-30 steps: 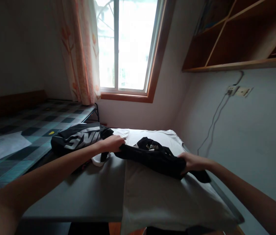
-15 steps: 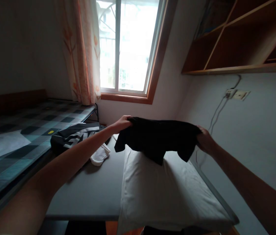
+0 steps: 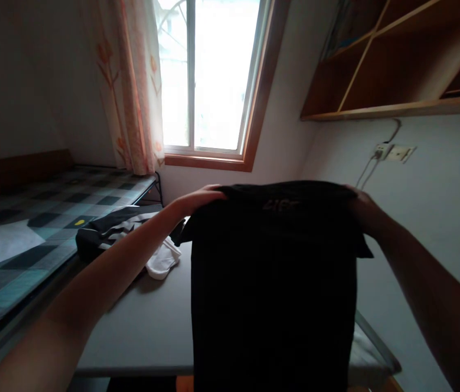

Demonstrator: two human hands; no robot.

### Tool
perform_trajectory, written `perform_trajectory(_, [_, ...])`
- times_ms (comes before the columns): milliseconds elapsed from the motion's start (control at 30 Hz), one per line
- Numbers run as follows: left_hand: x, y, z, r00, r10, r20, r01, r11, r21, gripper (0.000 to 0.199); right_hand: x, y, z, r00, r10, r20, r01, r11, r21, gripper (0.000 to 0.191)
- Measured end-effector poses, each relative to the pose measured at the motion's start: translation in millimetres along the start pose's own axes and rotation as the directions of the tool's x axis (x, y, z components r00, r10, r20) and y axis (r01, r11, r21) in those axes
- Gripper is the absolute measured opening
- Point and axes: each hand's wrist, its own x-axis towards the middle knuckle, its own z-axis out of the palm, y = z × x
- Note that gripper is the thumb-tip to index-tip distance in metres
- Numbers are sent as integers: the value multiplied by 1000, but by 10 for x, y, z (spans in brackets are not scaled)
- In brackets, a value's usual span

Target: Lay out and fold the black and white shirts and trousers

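Note:
A black T-shirt point(image 3: 273, 283) with small lettering near its top hangs spread out between my hands. My left hand point(image 3: 205, 198) is closed on its upper left part, near the shoulder. On the other side, my right hand point(image 3: 366, 212) grips the upper right part, its fingers partly hidden in shadow and behind the fabric. The shirt hangs in front of the grey table point(image 3: 143, 326) and hides most of the pale cloth point(image 3: 364, 348), of which a piece shows at the lower right.
Left of the shirt, a black-and-white garment point(image 3: 107, 228) and a white cloth item point(image 3: 163, 260) lie on the table. A checkered bed point(image 3: 111, 188) with a paper sheet point(image 3: 3, 245) is at the left. Wooden shelves point(image 3: 401, 65) hang at the upper right.
The black shirt was bunched and short above the pale cloth; now it hangs unfolded at full length, nearer to me. My right hand has moved slightly right and up.

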Motion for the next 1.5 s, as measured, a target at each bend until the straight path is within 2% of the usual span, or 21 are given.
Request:
perform_trajectory(67, [-2, -456, 88, 994, -110, -8, 108, 959, 261, 31, -77, 252, 283, 980, 168, 110, -154, 980, -125, 28])
perform_trajectory(133, [-42, -875, 194, 977, -211, -20, 175, 749, 639, 24, -169, 530, 542, 910, 336, 242, -259, 918, -301, 26])
perform_trajectory(233, [-124, -1282, 374, 960, -280, -26, 205, 634, 745, 19, -281, 854, 841, 859, 366, 358, -154, 852, -501, 17])
perform_trajectory(300, [-157, -1396, 479, 955, -295, -39, 213, 586, 782, 24, -329, 951, 975, 858, 380, 347, -93, 779, -620, 20])
perform_trajectory(367, [-160, -1423, 552, 954, -295, -48, 210, 545, 812, 32, -364, 950, 1061, 881, 381, 280, -46, 658, -752, 32])
perform_trajectory(467, [-126, -1396, 607, 970, -239, -31, 146, 481, 864, 40, -411, 837, 1130, 935, 265, 237, 84, 484, -871, 43])
perform_trajectory(567, [-92, -1358, 652, 994, -110, 13, 33, 409, 912, 34, -448, 706, 1182, 952, 150, 267, 188, 401, -896, 33])
perform_trajectory(667, [-84, -1337, 731, 997, -80, -14, 47, 427, 903, 20, -464, 660, 1246, 961, 168, 219, 125, 441, -889, 31])
perform_trajectory(733, [-86, -1338, 789, 991, -112, -80, 124, 479, 869, 20, -460, 692, 1292, 968, 207, 140, 6, 539, -842, 32])
perform_trajectory(800, [-81, -1355, 831, 979, -147, -139, 199, 572, 795, 16, -449, 758, 1338, 956, 280, 81, -141, 686, -713, 34])
perform_trajectory(900, [-54, -1388, 858, 957, -239, -164, 289, 740, 607, 11, -446, 852, 1397, 904, 418, 91, -377, 878, -295, 40])
perform_trajectory(967, [-33, -1376, 865, 936, -297, -188, 351, 828, 438, 13, -471, 861, 1417, 892, 450, 46, -453, 890, 59, 44])
perform_trajectory(1033, [-24, -1294, 872, 917, -294, -268, 358, 904, 233, 14, -521, 796, 1402, 889, 450, -86, -401, 855, 330, 48])
perform_trajectory(1067, [-28, -1218, 876, 907, -275, -318, 326, 938, 119, 14, -551, 734, 1375, 885, 439, -154, -347, 843, 411, 49])
perform_trajectory(1133, [-57, -989, 879, 889, -192, -417, 198, 980, -29, 14, -608, 555, 1279, 873, 394, -286, -230, 852, 470, 51])
perform_trajectory(1233, [-140, -479, 841, 838, 23, -546, -36, 999, -13, 13, -641, 212, 1027, 824, 283, -490, -58, 904, 424, 46])
perform_trajectory(1300, [-194, -76, 767, 750, 228, -620, -174, 974, 148, 13, -587, 2, 812, 762, 204, -614, 52, 927, 372, 41])
perform_trajectory(1367, [-209, 318, 648, 617, 427, -661, -281, 904, 321, 11, -432, -151, 598, 708, 81, -701, 137, 959, 249, 38])
perform_trajectory(1400, [-191, 493, 575, 544, 503, -672, -320, 864, 388, 10, -309, -204, 503, 728, 17, -686, 150, 972, 182, 39])
perform_trajectory(1433, [-152, 641, 495, 473, 562, -679, -348, 827, 442, 10, -155, -246, 422, 769, -38, -639, 143, 983, 114, 40])
perform_trajectory(1500, [-8, 825, 329, 363, 637, -680, -368, 768, 524, 13, 228, -308, 323, 904, -92, -418, 107, 994, 12, 40])
